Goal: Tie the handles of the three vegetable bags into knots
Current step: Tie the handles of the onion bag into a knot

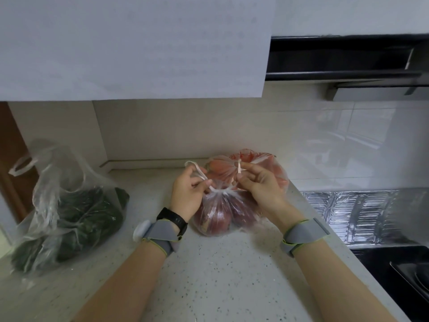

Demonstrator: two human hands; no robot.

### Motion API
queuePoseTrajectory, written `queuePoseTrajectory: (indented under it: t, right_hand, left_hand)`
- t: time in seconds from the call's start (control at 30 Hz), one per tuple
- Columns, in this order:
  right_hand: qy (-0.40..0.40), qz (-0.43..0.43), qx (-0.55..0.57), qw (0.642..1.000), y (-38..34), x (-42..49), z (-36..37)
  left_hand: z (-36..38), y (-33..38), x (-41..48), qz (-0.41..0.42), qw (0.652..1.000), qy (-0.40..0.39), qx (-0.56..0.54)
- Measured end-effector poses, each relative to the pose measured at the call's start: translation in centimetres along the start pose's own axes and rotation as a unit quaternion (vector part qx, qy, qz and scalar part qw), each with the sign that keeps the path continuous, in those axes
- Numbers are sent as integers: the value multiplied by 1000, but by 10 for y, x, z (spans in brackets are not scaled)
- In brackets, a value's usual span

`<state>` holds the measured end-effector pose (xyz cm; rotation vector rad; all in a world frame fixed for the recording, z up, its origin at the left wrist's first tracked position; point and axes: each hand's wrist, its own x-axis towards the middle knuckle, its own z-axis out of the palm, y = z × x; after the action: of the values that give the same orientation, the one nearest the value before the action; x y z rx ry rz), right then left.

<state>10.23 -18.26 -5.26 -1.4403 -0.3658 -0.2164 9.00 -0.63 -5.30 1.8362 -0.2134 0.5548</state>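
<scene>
A clear bag of dark red vegetables (217, 217) lies on the counter in front of me. My left hand (186, 194) pinches one twisted handle of it, which loops up over my fingers. My right hand (261, 184) pinches the other handle, a thin strip standing up between finger and thumb. The two handles meet at a gathered neck between my hands. Behind this bag sits a second clear bag with orange-red vegetables (267, 163), partly hidden by my right hand. At the left stands a third bag holding dark green leaves (76, 219), its handles loose and upright.
The speckled white counter (220, 270) runs to the tiled wall. On the right are a foil-lined strip (348, 212) and a black hob (394, 270). A range hood (348, 61) and a white wall cabinet (130, 47) hang overhead.
</scene>
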Motion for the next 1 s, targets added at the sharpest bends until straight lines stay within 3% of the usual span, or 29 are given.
queuePoseTrajectory:
  t: [0.1,0.23,0.57,0.63,0.73,0.9,1.0]
  right_hand:
    - [8,-20,-41,999,1,-1,4]
    - [7,-32,-55,998,1,-3,6]
    - [18,-15,-39,999,2,-2,5]
    - [22,-12,-38,999,2,-1,5]
    - [21,-11,-44,999,1,-2,4]
    - [23,-11,-45,999,3,-1,3]
    - [23,-10,-53,998,4,0,2]
  left_hand:
    - [4,0,-3,-56,994,58,-70]
    - [9,-1,-6,-79,987,127,-52]
    - [-1,5,-7,-96,985,122,-74]
    - [-3,2,-4,-63,990,128,-18]
    - [-9,0,-2,-14,969,133,206]
    - [-18,-1,-1,-36,930,14,366]
    - [-23,-1,0,-16,916,-20,400]
